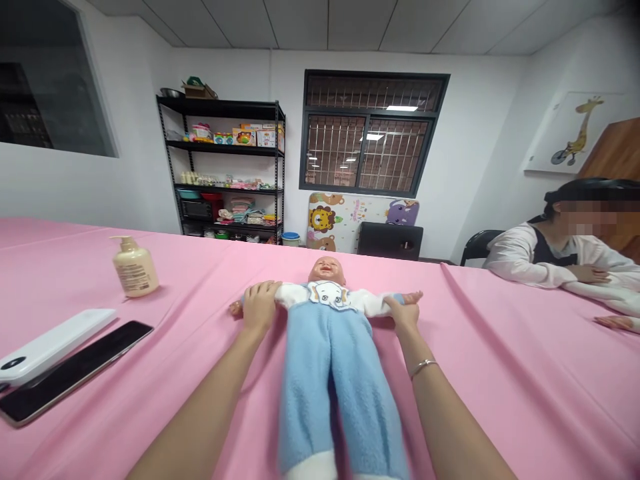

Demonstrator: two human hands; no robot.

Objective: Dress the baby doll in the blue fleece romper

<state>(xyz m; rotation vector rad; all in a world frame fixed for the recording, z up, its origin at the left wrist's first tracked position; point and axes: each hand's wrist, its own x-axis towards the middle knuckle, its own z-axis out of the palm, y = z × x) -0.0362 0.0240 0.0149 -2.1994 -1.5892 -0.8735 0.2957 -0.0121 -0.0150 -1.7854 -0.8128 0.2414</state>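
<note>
A baby doll in a white top and light blue fleece trousers lies on its back on the pink table, head away from me, arms spread out. My left hand is wrapped over the doll's arm on the left side, fingers closed on the white sleeve. My right hand grips the doll's other arm near its wrist, with a thin bracelet on my forearm.
A cream pump bottle stands at the left. A white power bank and a black phone lie near the left edge. A person sits at the right with another doll's foot showing. Black shelves stand behind.
</note>
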